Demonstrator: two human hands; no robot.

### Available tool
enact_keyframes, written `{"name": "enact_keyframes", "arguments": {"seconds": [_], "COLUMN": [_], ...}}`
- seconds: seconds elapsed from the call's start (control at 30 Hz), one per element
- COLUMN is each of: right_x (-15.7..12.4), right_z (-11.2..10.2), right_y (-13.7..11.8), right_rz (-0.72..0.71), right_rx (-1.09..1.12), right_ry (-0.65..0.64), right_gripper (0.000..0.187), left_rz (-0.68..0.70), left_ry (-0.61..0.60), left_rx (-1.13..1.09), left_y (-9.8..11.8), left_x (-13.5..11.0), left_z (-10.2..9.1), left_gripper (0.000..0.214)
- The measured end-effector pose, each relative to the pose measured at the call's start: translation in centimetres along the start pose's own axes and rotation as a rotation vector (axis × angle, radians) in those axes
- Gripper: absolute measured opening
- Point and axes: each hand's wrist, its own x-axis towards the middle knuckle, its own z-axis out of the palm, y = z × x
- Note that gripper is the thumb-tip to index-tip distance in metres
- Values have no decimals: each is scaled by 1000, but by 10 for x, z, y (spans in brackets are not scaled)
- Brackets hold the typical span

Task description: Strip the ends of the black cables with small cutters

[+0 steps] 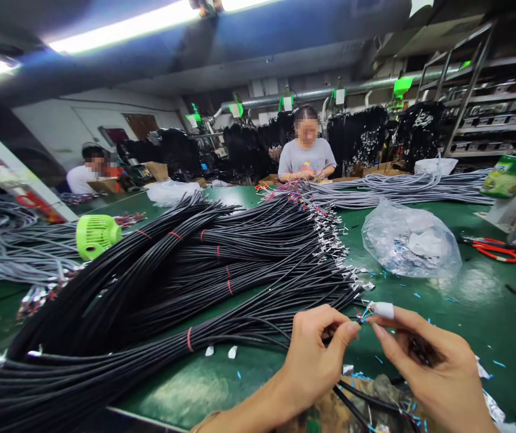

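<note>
Your left hand (319,343) pinches the tip of a slim black round cable (359,321), thumb against fingers; just right of it, your right hand (433,355) closes thumb and white-wrapped forefinger on its fine coloured wires (367,313), which run hand to hand. Red-banded black cable bundles (213,255) lie leftward on the glossy green table (483,319); a grey-shirted co-worker (305,157) is beyond.

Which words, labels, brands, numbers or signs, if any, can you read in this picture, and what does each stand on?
No text can be read with certainty.
Green packet at the right: print too blurred to read.
White sheets at the back: too small to tell whether they carry writing.
Grey shirt: a coloured print, too unclear to make out any words.
</note>
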Motion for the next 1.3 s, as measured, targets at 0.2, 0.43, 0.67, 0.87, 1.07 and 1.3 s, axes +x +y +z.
{"name": "enact_keyframes", "arguments": {"seconds": [0.2, 0.43, 0.67, 0.87, 1.07, 1.3], "right_x": [9, 9, 20, 26, 22, 22], "right_z": [-1, 0, -11, -26, -16, -17], "right_y": [2, 1, -3, 6, 17, 18], "right_rz": [305, 466, 401, 268, 67, 31], "right_rx": [254, 306, 247, 36, -256, -305], "right_ry": [-162, -100, -52, 126, -140, -285], "right_gripper": [33, 40, 34, 27, 18, 16], "left_rz": [33, -1, -237, -343, -46, 57], "left_ry": [-13, -56, -154, -580, -312, -171], "left_rx": [-12, -3, -302, -355, 206, 337], "left_y": [-1, -3, -8, -10, -29, -51], "left_x": [1, 0, 9, 9, 8, 18], "left_z": [-1, 2, -1, 2, 7, 6], "left_gripper": [31, 24, 35, 54, 36, 8]}}
